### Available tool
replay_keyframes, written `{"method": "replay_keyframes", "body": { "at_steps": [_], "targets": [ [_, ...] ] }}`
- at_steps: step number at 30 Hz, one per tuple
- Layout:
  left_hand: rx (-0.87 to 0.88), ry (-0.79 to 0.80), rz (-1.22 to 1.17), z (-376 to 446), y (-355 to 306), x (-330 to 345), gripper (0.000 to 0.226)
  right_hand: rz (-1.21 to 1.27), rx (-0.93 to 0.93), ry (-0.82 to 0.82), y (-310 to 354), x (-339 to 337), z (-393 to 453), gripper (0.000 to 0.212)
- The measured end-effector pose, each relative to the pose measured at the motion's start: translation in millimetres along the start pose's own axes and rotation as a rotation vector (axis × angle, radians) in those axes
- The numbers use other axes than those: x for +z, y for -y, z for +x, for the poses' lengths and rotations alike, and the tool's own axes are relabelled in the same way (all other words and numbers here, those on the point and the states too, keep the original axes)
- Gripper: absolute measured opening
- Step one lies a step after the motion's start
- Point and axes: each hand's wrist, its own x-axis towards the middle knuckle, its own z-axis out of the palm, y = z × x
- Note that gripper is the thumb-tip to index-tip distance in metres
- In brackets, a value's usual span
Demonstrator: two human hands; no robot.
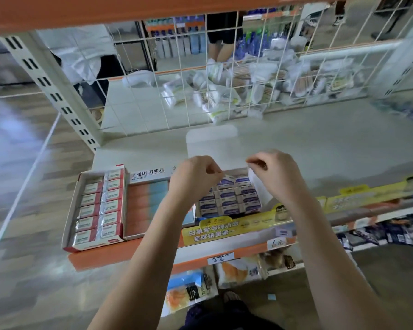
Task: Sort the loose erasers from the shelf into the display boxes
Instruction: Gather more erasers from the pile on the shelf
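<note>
Three display boxes stand along the shelf's front edge. The left red box (70,210) holds red-and-white erasers (98,210). The middle box (150,173) holds pink and blue erasers (148,203). The right white box (262,189) holds purple-labelled erasers (231,198), and its white lid (212,141) is folded back. Both hands hover over this box with curled fingers. My left hand (196,175) pinches the box's upper left edge, and my right hand (272,170) pinches the top of its right side flap. I see no loose eraser on the shelf.
The shelf board (320,144) stretches bare to the right. A white wire grid (200,79) backs it, with bagged goods piled behind. A yellow price strip (236,227) runs along the front edge, and snack packets (236,270) fill the lower shelf. A person's legs (222,44) stand in the far aisle.
</note>
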Motion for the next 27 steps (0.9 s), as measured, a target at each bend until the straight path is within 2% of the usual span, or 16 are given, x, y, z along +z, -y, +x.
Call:
{"method": "replay_keyframes", "body": {
  "at_steps": [3, 11, 17, 24, 27],
  "targets": [
    [-0.003, -0.009, 0.163, 0.9, -9.2, 8.5, 0.010, 0.023, 0.002, -0.014, -9.3, 2.2, -1.6, 0.017],
    [-0.040, 0.062, 0.294, 2.3, -9.7, 8.2, 0.009, 0.068, -0.016, -0.010, -16.7, 7.4, -0.2, 0.017],
    [-0.058, 0.075, 0.438, 4.1, -9.3, 13.1, 0.017, 0.045, -0.028, 0.011, -19.2, 10.5, 1.5, 0.018],
    [-0.041, 0.124, 0.359, 2.4, -10.2, -2.0, 0.019, 0.015, -0.074, 0.015, -15.6, 6.4, 3.3, 0.018],
    [0.021, 0.114, 0.340, 4.9, -11.9, -13.1, 0.019, 0.009, -0.097, 0.053, -9.3, -2.0, 7.1, 0.020]
  ]
}}
